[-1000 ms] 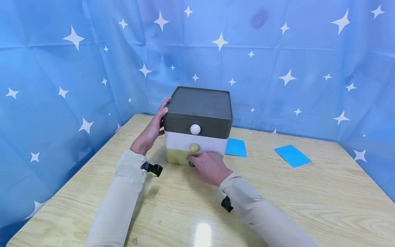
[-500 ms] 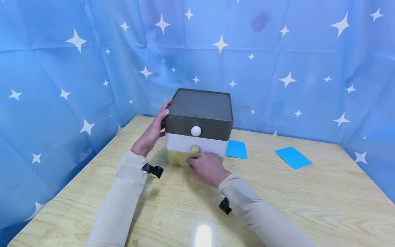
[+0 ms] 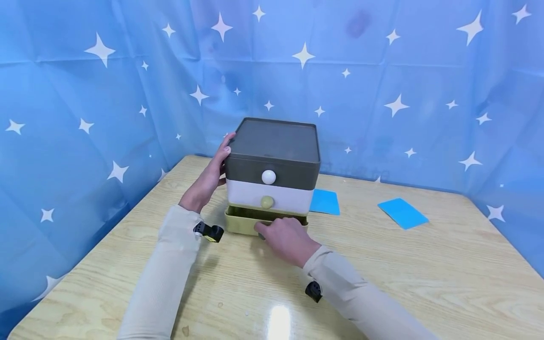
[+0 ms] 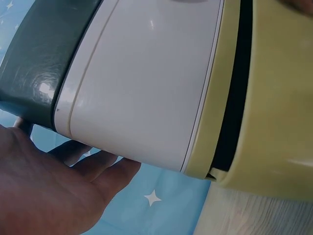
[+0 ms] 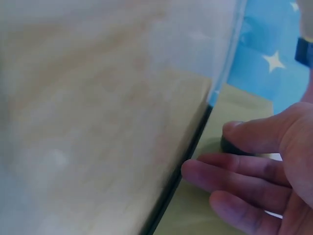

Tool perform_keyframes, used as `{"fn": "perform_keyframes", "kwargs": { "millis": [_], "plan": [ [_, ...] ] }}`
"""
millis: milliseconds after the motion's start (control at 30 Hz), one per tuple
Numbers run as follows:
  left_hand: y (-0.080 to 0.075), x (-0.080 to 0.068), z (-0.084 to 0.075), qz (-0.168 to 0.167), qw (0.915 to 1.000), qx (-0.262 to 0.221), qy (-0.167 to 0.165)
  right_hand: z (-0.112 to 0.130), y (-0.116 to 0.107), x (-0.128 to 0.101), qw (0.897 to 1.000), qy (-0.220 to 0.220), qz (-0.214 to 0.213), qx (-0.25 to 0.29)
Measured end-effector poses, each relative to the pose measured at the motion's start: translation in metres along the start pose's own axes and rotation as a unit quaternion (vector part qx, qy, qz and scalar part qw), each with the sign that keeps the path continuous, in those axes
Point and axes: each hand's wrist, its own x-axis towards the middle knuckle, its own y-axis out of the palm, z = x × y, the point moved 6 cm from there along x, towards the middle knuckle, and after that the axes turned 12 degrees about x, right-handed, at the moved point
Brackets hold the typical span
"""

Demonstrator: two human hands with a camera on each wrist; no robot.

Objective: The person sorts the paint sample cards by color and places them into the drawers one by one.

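The right hand (image 3: 285, 238) is pinching the dark knob (image 5: 234, 145), holding the bottom drawer (image 3: 242, 222) partly open. The left hand (image 3: 210, 177), fingers straight, is bracing the drawer box (image 3: 274, 158); most of the drawer's travel is remaining.

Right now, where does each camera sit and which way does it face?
Head: above the wooden table, facing forward and down at the three-drawer plastic box; both sleeved arms, left hand, right hand.
Left wrist: beside the box's left side, facing its white and olive-green bottom drawer; left palm.
Right wrist: low, facing the olive drawer front and its dark round knob; right fingers pinching the knob.
Shared: all three show the partly open olive drawer.
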Motion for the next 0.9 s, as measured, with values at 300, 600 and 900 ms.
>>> {"fn": "perform_keyframes", "kwargs": {
  "millis": [300, 600, 900],
  "plan": [
    [-0.001, 0.000, 0.001, -0.004, 0.9999, 0.010, -0.005, 0.019, -0.003, -0.016, 0.998, -0.038, -0.014, -0.056],
    [-0.003, 0.000, 0.001, 0.002, 1.0000, 0.008, -0.002, 0.034, -0.007, -0.027, 0.996, -0.054, 0.003, -0.077],
    [-0.005, 0.000, 0.000, 0.010, 0.9999, 0.008, -0.010, 0.044, -0.007, -0.033, 0.994, -0.061, 0.007, -0.095]
  ]
}}
